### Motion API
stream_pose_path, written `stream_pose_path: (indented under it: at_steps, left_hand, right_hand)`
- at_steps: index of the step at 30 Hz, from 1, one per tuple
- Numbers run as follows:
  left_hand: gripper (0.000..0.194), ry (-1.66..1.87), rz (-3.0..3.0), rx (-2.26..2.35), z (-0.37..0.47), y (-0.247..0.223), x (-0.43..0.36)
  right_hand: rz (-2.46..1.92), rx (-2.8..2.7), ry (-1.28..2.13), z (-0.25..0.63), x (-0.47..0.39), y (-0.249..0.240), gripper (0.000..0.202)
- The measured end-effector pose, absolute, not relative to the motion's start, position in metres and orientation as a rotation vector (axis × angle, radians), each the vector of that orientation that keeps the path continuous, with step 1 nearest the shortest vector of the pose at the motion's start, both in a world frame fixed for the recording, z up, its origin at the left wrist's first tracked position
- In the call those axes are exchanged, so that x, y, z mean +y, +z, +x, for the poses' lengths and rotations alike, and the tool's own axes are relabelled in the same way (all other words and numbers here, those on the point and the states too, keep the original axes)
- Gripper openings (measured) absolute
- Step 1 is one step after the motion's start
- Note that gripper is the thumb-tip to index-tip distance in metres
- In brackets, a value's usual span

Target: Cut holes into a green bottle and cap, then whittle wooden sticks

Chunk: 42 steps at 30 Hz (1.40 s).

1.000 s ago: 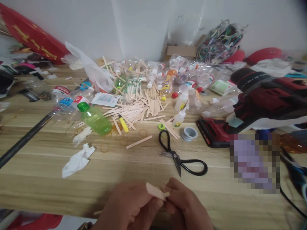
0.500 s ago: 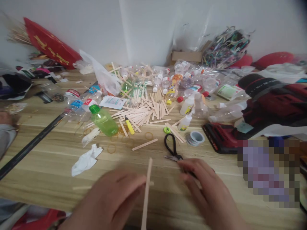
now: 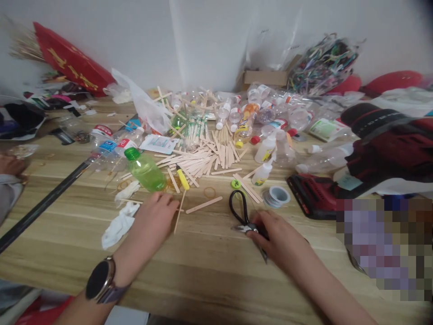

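Note:
My left hand (image 3: pixel 157 215), watch on its wrist, is closed around a thin wooden stick whose ends show on both sides. A flat craft stick (image 3: pixel 180 214), seen nearly edge-on, crosses that thin stick at my fingertips. The green bottle (image 3: pixel 145 171) and a crumpled white tissue (image 3: pixel 118 225) lie close by. My right hand (image 3: pixel 275 232) grips the black-handled scissors (image 3: pixel 239 205) on the table; one handle loop is visible, the other is hidden under my fingers. A loose craft stick (image 3: pixel 204 205) lies between my hands.
Behind my hands spreads a pile of craft sticks (image 3: pixel 199 160), with a yellow-handled tool (image 3: pixel 183 178), glue bottles (image 3: pixel 262 174) and a wire spool (image 3: pixel 276 196). A red power tool (image 3: pixel 314 196) stands right. Many plastic bottles lie behind. Another person's hand (image 3: pixel 11 164) is far left.
My left hand has moved forward and left with the crossed sticks, to beside the green bottle. My right hand has closed in on the scissors, which have turned slightly.

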<state>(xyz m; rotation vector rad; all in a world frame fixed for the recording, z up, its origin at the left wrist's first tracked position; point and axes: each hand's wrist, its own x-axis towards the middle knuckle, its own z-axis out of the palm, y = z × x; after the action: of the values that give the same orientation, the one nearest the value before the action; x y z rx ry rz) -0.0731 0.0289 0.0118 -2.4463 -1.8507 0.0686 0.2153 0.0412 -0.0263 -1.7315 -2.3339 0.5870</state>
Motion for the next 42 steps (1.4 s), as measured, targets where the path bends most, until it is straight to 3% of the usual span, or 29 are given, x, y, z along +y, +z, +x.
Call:
stream_pose_path:
  at_steps: [4,15,24,30,36,42]
  left_hand:
    - [0.029,-0.095,-2.359,-1.817,-0.058,0.016,0.034]
    - [0.023,-0.125,-2.812,-1.698,-0.017,-0.008,0.044]
    - [0.018,-0.243,-3.101,-2.159,-0.006,0.006,0.026]
    - [0.019,-0.327,-3.224,-1.877,0.002,-0.007,0.014]
    - [0.019,0.015,-2.756,-1.71,0.002,-0.004,0.0]
    - [0.032,-0.231,-2.81,-1.126,-0.006,-0.024,-0.021]
  right_hand:
    - [-1.696,-2.252,0.961,0.223,0.043,-0.018,0.01]
    - [-1.385,-2.078,1.404,0.227,0.041,0.005,0.021]
    - [-1.404,-2.235,1.265,0.229,0.041,0.026,0.018]
    - [-1.476,-2.528,1.085,0.223,0.044,0.031,0.009]
    - [-1.617,-2.756,0.808,0.216,0.039,0.031,0.01]
    - [-1.779,-2.978,0.572,0.198,0.029,0.041,0.017]
